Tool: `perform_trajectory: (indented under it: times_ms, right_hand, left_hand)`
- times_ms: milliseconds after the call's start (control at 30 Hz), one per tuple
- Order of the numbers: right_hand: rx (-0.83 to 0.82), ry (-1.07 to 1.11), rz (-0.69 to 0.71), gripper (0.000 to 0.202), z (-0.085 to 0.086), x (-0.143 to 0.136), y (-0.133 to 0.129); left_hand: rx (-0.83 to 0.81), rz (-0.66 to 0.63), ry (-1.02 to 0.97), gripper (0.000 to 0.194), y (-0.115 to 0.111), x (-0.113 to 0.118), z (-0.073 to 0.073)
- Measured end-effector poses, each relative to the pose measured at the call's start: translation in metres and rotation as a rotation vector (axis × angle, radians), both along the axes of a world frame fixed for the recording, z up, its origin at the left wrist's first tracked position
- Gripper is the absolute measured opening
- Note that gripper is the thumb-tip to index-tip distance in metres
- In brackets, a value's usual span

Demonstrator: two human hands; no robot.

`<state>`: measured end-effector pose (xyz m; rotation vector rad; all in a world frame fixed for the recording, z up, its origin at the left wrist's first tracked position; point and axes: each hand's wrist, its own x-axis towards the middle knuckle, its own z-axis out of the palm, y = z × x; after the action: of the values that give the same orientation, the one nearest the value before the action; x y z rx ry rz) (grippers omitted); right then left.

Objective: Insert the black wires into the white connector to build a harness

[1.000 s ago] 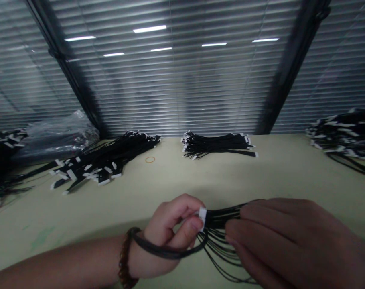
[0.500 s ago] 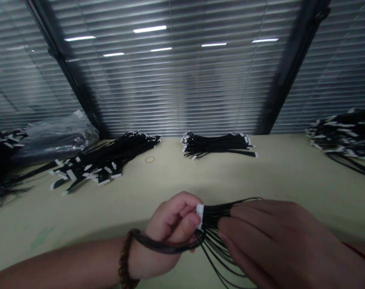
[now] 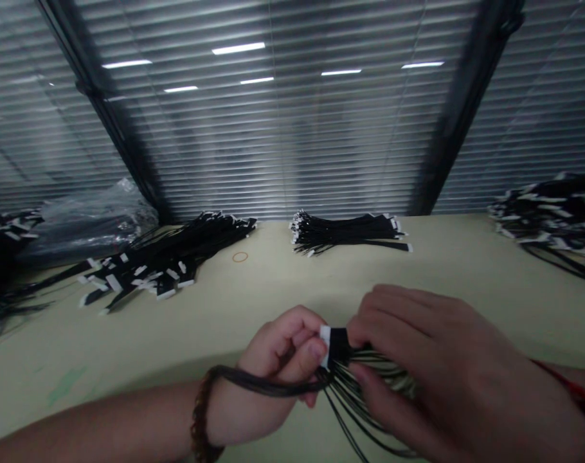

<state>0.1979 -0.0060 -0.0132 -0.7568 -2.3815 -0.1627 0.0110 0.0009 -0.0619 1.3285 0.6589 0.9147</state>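
My left hand (image 3: 283, 366) pinches the white connector (image 3: 325, 344) of a black wire harness between thumb and fingers. A loop of the harness's thin wires (image 3: 268, 388) curves back over the left wrist. Just right of the connector, the wires lie flat side by side as a black band (image 3: 339, 346). My right hand (image 3: 432, 366) is closed over this band, index finger on top and thumb below. Further along, the wires fan out beneath the right palm, which hides their far ends.
A neat bundle of harnesses (image 3: 350, 228) lies at the back centre. Looser piles are at the left (image 3: 167, 257) and right (image 3: 557, 212). A clear plastic bag (image 3: 94, 218) and a rubber band (image 3: 240, 256) rest on the table (image 3: 254, 296). Blinds (image 3: 283, 141) stand behind.
My right hand has shifted up and slightly left, its thumb now spread lower from the fingers. More of the flat black band shows beside the connector. The left hand has barely moved.
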Motion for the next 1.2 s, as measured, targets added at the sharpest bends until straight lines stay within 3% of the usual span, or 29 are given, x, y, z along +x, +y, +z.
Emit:
perform_trajectory:
  times_ms: [100, 167, 300, 400, 467, 533, 600, 667, 767, 800, 833, 900, 933, 967, 1033, 1100, 1200]
  right_hand:
    - [-0.207, 0.034, -0.053, 0.016, 0.013, 0.008, 0.004]
    - [-0.520, -0.040, -0.039, 0.013, 0.019, 0.012, 0.008]
    - [-1.190, -0.088, 0.108, 0.032, 0.023, 0.014, 0.017]
    - [-1.432, -0.004, 0.187, 0.029, 0.024, 0.013, 0.021]
    - [-1.494, 0.044, 0.231, 0.028, 0.026, 0.015, 0.022]
    - [-1.422, 0.174, 0.238, 0.025, 0.031, 0.019, 0.025]
    - [-1.199, 0.373, 0.183, 0.028, 0.036, 0.025, 0.031]
    - [-0.957, 0.560, 0.109, 0.035, 0.041, 0.033, 0.041]
    - [-0.706, 0.695, 0.037, 0.034, 0.047, 0.044, 0.056]
    - [-0.625, 0.694, 0.022, 0.031, 0.050, 0.046, 0.060]
    - [-0.522, 0.663, 0.011, 0.028, 0.054, 0.047, 0.063]
    - [-0.306, 0.559, 0.004, 0.028, 0.064, 0.044, 0.067]
    - [-0.222, 0.524, 0.010, 0.028, 0.070, 0.039, 0.068]
    - [-0.173, 0.531, 0.034, 0.027, 0.076, 0.032, 0.069]
    - [-0.212, 0.701, 0.139, 0.022, 0.090, 0.012, 0.072]
    - [-0.364, 1.030, 0.331, 0.014, 0.101, -0.011, 0.076]
    - [-0.480, 1.322, 0.525, 0.014, 0.115, -0.035, 0.083]
  left_hand:
    - [-0.067, -0.021, -0.046, 0.033, 0.000, 0.000, 0.003]
    - [-0.071, -0.025, -0.072, 0.032, 0.000, -0.001, 0.001]
    - [-0.021, -0.056, -0.108, 0.028, 0.000, -0.003, -0.006]
    - [0.024, -0.047, -0.062, 0.026, 0.001, -0.005, -0.006]
    - [0.159, 0.017, 0.098, 0.024, 0.001, -0.006, -0.001]
    - [0.442, 0.087, 0.359, 0.024, 0.001, -0.007, 0.006]
    - [0.785, 0.124, 0.668, 0.038, -0.001, -0.009, 0.012]
    - [1.146, 0.073, 0.891, 0.050, -0.005, -0.013, 0.019]
    - [1.695, -0.027, 0.886, 0.033, -0.010, -0.024, 0.036]
    - [1.824, 0.038, 0.813, 0.029, -0.009, -0.028, 0.045]
    - [1.881, 0.196, 0.723, 0.027, -0.007, -0.031, 0.055]
    - [1.775, 0.565, 0.702, 0.049, 0.005, -0.033, 0.076]
    - [1.697, 0.691, 0.728, 0.062, 0.014, -0.031, 0.086]
    - [1.618, 0.717, 0.795, 0.069, 0.023, -0.026, 0.094]
    - [1.465, 0.594, 0.831, 0.067, 0.041, -0.009, 0.105]
    - [1.283, 0.458, 0.677, 0.057, 0.053, 0.016, 0.108]
    - [1.140, 0.318, 0.395, 0.043, 0.061, 0.050, 0.103]
